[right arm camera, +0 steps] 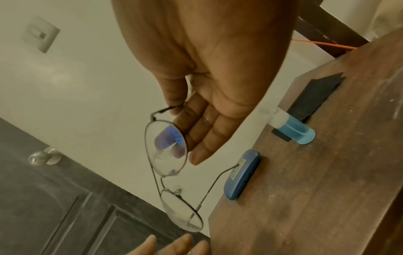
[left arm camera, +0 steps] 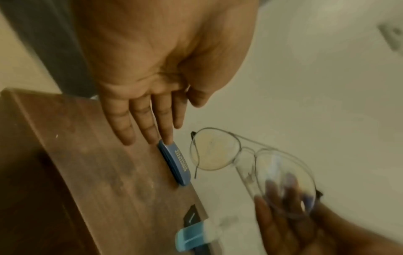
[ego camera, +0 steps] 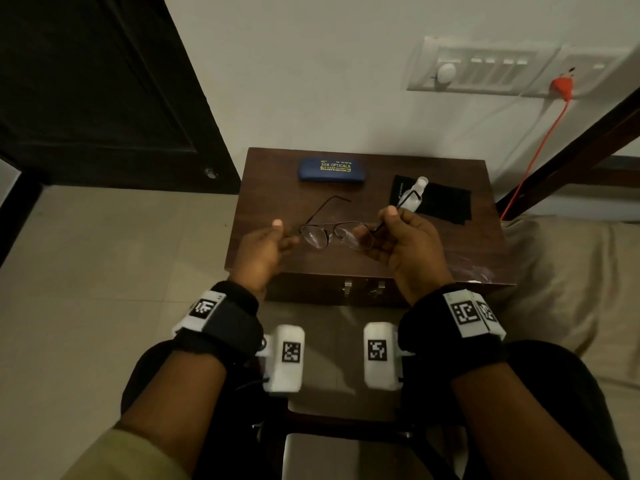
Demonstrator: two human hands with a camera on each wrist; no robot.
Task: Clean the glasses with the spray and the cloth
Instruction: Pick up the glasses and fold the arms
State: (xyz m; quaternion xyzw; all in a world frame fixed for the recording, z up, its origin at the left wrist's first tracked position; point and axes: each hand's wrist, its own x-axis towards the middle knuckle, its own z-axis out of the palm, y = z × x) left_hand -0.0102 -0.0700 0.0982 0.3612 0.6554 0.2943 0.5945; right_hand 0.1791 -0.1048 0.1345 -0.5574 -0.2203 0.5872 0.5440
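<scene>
The right hand point(ego camera: 405, 244) pinches the glasses point(ego camera: 336, 233) by one temple; the left hand point(ego camera: 263, 251) hovers beside them, fingers straight. Only the wrist views show the spray's point(right arm camera: 292, 129) blue liquid.

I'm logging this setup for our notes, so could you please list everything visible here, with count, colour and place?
glasses: one, thin dark metal frame, clear lenses, held above the table's front.
spray bottle: one, clear with blue liquid, lying on the cloth.
cloth: one, black, table's back right.
glasses case: one, blue with gold lettering, table's back.
table: one, dark brown wood, against the wall.
door: one, dark, left of the table.
switch panel: one, white, on the wall.
plug and cord: one, orange, in the wall socket.
left hand: one, open, beside the glasses.
right hand: one, pinches the glasses at the temple.
</scene>
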